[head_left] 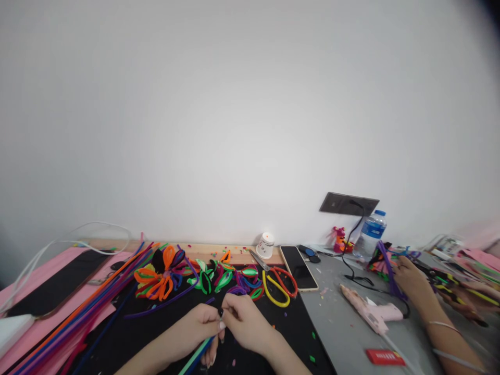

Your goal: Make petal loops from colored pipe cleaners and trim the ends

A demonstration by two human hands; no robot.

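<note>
My left hand [197, 329] is closed around a light green pipe cleaner [194, 358] and a dark blue one beside it, both trailing down toward the bottom edge. My right hand [247, 319] meets it, fingertips pinched together at the upper part of these pipe cleaners. The fingers hide just where they are gripped. Just beyond lie pipe-cleaner flowers: a large orange one [159, 278], green-and-white petals [207, 276] and a purple cluster [244, 281]. Scissors [277, 286] with one yellow and one red handle rest right of them.
Left, a bundle of long pipe cleaners [88, 307] lies by a dark phone [58, 281]. Behind stand a paper cup [265, 246] and another phone [299, 268]. Right, a pink glue gun [373, 311], a water bottle [371, 234] and another person's hand [410, 278] holding purple pipe cleaner.
</note>
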